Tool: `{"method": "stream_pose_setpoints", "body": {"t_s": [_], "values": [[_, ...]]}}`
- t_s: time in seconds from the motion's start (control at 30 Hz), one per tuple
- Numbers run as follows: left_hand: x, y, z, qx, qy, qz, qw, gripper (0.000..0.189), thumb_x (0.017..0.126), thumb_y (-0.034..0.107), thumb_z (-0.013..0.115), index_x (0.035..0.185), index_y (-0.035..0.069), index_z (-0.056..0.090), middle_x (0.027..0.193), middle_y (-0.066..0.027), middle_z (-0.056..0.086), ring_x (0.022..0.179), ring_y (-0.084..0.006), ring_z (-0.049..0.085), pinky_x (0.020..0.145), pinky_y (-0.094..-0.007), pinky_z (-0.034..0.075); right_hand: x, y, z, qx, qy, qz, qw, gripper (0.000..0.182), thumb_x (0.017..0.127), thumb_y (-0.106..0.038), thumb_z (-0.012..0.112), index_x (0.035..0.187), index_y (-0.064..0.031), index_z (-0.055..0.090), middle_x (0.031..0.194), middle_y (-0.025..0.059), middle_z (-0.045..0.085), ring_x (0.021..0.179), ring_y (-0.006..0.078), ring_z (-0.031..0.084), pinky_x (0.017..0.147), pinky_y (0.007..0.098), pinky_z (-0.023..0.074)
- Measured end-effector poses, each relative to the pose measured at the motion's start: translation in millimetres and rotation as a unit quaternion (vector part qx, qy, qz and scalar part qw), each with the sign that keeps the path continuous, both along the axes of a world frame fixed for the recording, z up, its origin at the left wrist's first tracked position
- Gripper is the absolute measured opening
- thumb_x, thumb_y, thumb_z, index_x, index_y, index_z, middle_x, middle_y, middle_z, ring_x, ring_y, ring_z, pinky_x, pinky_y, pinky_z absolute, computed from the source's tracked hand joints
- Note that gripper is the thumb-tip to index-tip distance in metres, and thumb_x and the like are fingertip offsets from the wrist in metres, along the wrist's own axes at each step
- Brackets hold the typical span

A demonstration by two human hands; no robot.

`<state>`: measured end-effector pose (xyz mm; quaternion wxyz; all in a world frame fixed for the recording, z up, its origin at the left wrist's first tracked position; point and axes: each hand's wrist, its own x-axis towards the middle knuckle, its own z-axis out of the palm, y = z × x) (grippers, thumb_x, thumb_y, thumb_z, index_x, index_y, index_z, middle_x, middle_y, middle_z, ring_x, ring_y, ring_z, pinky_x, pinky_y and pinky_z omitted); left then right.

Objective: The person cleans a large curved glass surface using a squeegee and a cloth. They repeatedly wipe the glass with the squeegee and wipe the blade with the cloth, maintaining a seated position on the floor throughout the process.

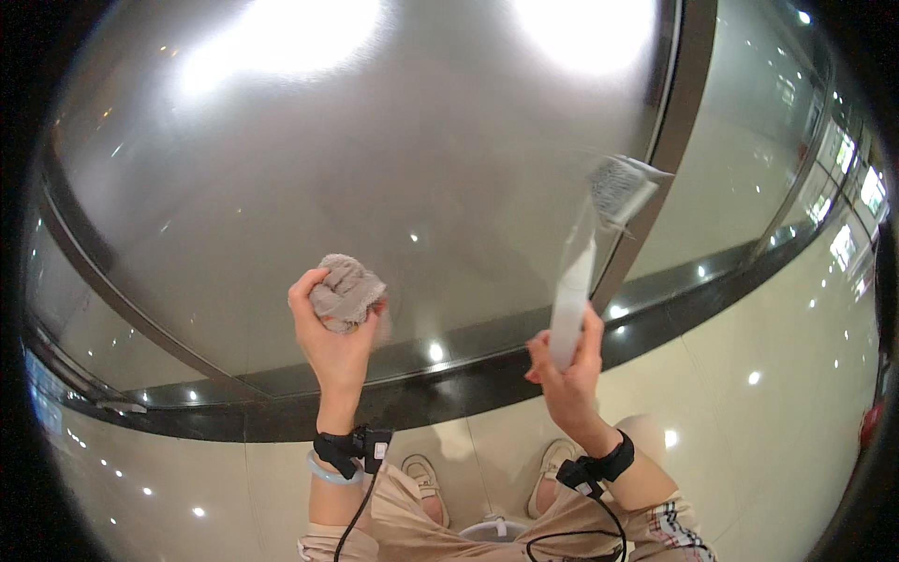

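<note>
My left hand [336, 351] grips a crumpled grey-brown cleaning cloth [345, 291] in front of a large glass panel [421, 211]. Whether the cloth touches the glass I cannot tell. In my right hand [572, 379] is the white handle of a cleaning brush [572, 302]. Its blurred head [621, 190] has a grey, bristly or fleecy face and a pale edge. That head overlaps the dark upright frame [667, 133] at the panel's right side; contact cannot be told.
A black base ledge [414, 400] runs along the foot of the glass. More glass [730, 168] lies right of the frame. Glossy beige tiles [744, 421] cover the floor. A white bucket [495, 528], partly cut off, stands near my feet. Cables hang from both wrist straps.
</note>
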<state>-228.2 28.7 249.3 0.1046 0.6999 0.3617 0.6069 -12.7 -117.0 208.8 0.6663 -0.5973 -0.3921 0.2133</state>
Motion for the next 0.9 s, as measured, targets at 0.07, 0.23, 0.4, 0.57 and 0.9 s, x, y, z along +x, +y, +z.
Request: {"method": "stream_pose_setpoints", "body": {"t_s": [0.07,0.23,0.4,0.57,0.9], "values": [[-19,13,5,0.086,0.133,0.153,0.975,0.066,0.068,0.000,0.073,0.129,0.019,0.053,0.144,-0.0096,0.041,0.107,-0.0297,0.058,0.085,-0.0388,0.054,8,3,9,0.012,-0.160,-0.058,0.985,0.068,0.091,-0.008,0.058,0.149,-0.0032,0.022,0.124,0.0221,0.056,0.082,0.0249,0.064,0.072,0.0344,0.0526],[-24,36,-15,0.055,0.222,0.241,0.943,0.074,0.064,-0.002,0.074,0.130,0.028,0.057,0.158,-0.0116,0.023,0.094,-0.0287,0.057,0.072,-0.0341,0.056,5,29,-4,0.018,-0.253,-0.050,0.966,0.070,0.090,-0.005,0.053,0.151,0.0001,0.018,0.127,0.0273,0.050,0.089,0.0361,0.061,0.078,0.0382,0.0497],[7,25,-26,-0.044,0.273,0.223,0.935,0.081,0.071,-0.001,0.071,0.141,0.031,0.047,0.162,-0.0108,0.010,0.085,-0.0269,0.055,0.069,-0.0325,0.055,12,60,-54,0.044,-0.431,-0.030,0.901,0.071,0.085,0.001,0.057,0.150,-0.0036,0.029,0.093,0.0165,0.048,0.075,0.0294,0.052,0.072,0.0362,0.0471],[18,18,-33,-0.046,0.267,0.209,0.939,0.083,0.072,-0.001,0.071,0.143,0.032,0.044,0.162,-0.0100,0.007,0.081,-0.0251,0.053,0.061,-0.0305,0.054,-15,110,45,0.187,-0.428,-0.048,0.883,0.071,0.084,0.003,0.057,0.150,-0.0085,0.032,0.091,0.0178,0.048,0.080,0.0329,0.053,0.073,0.0400,0.0451],[8,20,-37,-0.080,0.241,0.182,0.950,0.083,0.069,-0.002,0.071,0.141,0.033,0.046,0.161,-0.0086,0.010,0.087,-0.0299,0.054,0.062,-0.0354,0.055,-78,165,137,0.237,-0.470,-0.075,0.847,0.074,0.086,0.001,0.054,0.153,-0.0110,0.023,0.096,0.0218,0.048,0.077,0.0365,0.056,0.066,0.0441,0.0472]]}}
